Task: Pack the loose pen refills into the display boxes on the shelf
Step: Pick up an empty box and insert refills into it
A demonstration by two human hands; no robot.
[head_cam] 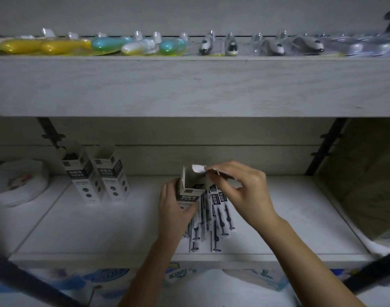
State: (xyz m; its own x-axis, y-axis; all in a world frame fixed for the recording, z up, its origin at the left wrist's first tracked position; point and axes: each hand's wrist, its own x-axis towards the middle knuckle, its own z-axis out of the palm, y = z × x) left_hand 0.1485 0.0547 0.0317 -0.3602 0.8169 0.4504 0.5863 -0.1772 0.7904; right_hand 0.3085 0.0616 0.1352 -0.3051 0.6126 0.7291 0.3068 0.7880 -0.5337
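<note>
On the lower shelf (pixel 101 229) my left hand (pixel 174 209) grips an open white and black display box (pixel 190 189), held upright near the middle. My right hand (pixel 240 187) pinches the box's top flap (pixel 199 169) between thumb and fingers. Several loose pen refills (pixel 214 222) in white wrappers lie fanned out on the shelf just below and right of the box, partly hidden by my hands. Two more display boxes (pixel 96 173) stand side by side at the left, tops open; the left one shows dark refills inside.
A stack of white plates (pixel 19 185) sits at the far left of the shelf. The upper shelf (pixel 189 85) overhangs closely, lined with packaged yellow, teal and grey items (pixel 145 45). Black brackets (pixel 324 147) flank the shelf. Printed boxes (pixel 178 275) lie below its front edge.
</note>
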